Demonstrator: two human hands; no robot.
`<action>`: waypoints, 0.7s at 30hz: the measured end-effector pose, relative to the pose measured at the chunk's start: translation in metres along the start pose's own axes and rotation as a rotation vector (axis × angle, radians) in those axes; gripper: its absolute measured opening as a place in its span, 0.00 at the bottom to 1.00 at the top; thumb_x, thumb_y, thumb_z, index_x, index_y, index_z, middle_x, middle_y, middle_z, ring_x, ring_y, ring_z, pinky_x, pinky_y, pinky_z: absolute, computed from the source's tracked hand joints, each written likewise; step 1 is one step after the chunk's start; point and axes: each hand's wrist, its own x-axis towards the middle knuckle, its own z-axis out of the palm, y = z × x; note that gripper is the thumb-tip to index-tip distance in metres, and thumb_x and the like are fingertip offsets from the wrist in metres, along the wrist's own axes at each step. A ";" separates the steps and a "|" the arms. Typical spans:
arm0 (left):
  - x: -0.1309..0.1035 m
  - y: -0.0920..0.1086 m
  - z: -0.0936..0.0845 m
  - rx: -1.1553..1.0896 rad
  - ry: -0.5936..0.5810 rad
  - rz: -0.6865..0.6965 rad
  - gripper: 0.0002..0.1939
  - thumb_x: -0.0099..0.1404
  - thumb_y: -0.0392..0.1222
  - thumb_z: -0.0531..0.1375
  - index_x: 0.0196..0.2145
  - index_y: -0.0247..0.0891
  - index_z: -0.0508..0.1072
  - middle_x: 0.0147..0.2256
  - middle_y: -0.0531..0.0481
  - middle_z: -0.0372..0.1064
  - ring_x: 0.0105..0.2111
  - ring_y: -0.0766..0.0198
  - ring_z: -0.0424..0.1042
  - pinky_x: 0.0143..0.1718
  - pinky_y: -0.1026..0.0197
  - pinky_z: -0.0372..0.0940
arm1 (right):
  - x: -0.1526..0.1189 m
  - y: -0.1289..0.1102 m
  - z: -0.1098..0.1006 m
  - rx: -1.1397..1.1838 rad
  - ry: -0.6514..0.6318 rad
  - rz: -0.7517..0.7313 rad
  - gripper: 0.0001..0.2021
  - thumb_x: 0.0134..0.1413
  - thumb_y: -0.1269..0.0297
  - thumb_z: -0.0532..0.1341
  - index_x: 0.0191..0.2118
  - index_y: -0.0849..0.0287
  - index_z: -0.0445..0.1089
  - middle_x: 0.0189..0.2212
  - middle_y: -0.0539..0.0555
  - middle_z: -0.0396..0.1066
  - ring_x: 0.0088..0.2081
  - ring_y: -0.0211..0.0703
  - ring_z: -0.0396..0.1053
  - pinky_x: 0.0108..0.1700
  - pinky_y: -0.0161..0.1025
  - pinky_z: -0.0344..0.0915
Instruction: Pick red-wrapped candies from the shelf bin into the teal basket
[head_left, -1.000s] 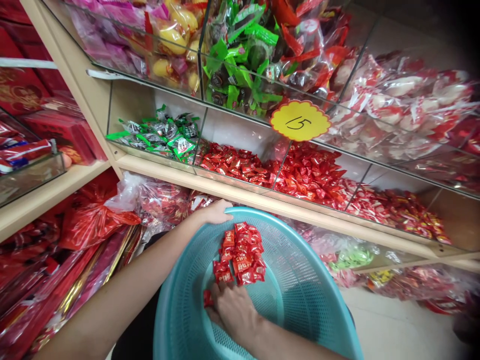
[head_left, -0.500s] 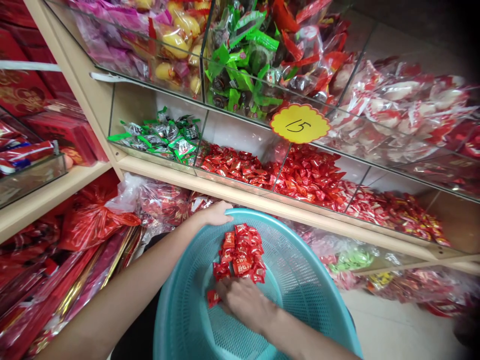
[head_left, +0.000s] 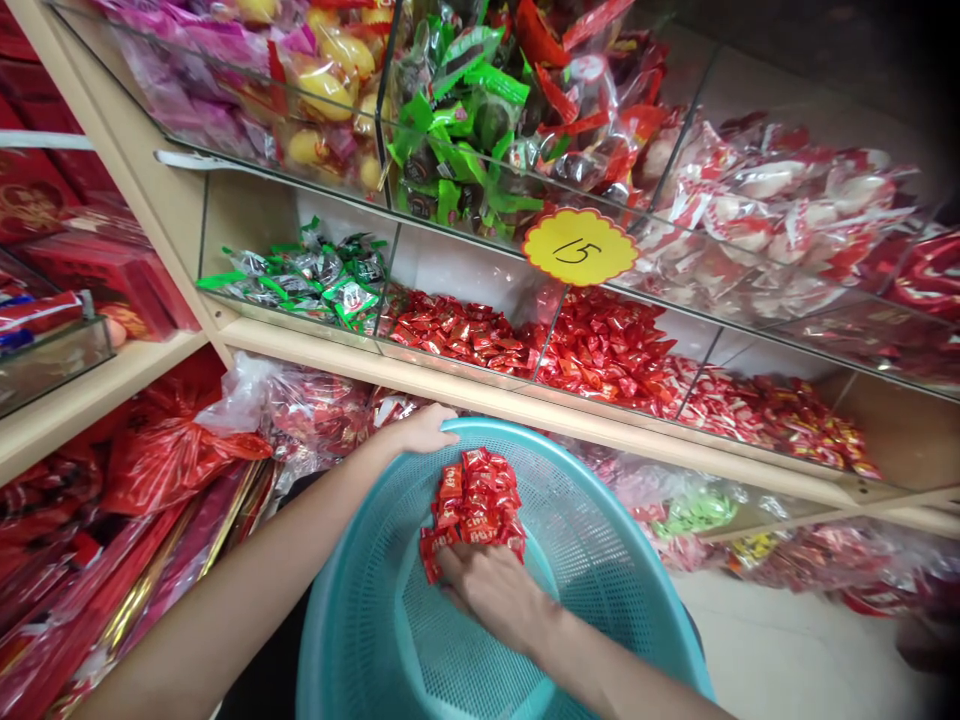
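A teal mesh basket (head_left: 607, 520) is tilted below the shelves. My left hand (head_left: 426, 430) grips its far rim, the thumb over the edge. Inside the basket lies a small heap of red wrapped candies (head_left: 480, 495). At the near side of this heap is my right hand (head_left: 499, 590), its fingers curled down against the candies. The fingertips are hidden, so whether a candy is between them does not show.
Divided shelf bins hold green candies (head_left: 330, 275), red candies (head_left: 600, 345) and larger wrapped sweets. A yellow tag (head_left: 580, 247) reads 15. Below the wooden shelf edge (head_left: 450, 385) are plastic bags of goods, with a red bag (head_left: 180, 450) at left.
My right hand has moved slightly up toward the heap, and the loose candy by its fingers now lies against the others. My left hand still holds the rim.
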 end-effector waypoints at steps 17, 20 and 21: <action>-0.001 0.000 -0.003 -0.066 -0.023 0.027 0.14 0.53 0.43 0.52 0.33 0.32 0.69 0.31 0.50 0.68 0.31 0.65 0.65 0.32 0.67 0.58 | -0.017 0.119 -0.128 0.191 0.390 0.266 0.14 0.57 0.62 0.47 0.42 0.60 0.64 0.34 0.53 0.68 0.34 0.38 0.66 0.37 0.35 0.60; -0.001 -0.001 -0.003 -0.067 -0.007 0.053 0.16 0.53 0.43 0.53 0.37 0.32 0.69 0.36 0.48 0.68 0.36 0.62 0.65 0.39 0.65 0.58 | -0.020 0.182 -0.147 0.002 0.576 0.545 0.13 0.55 0.61 0.49 0.41 0.60 0.65 0.36 0.56 0.66 0.35 0.42 0.65 0.38 0.38 0.60; -0.001 -0.002 -0.003 -0.070 -0.012 0.047 0.16 0.53 0.43 0.53 0.37 0.32 0.69 0.36 0.48 0.68 0.36 0.62 0.66 0.39 0.64 0.58 | -0.019 0.198 -0.149 -0.042 0.609 0.611 0.14 0.54 0.60 0.50 0.43 0.60 0.64 0.38 0.58 0.65 0.37 0.44 0.65 0.39 0.39 0.60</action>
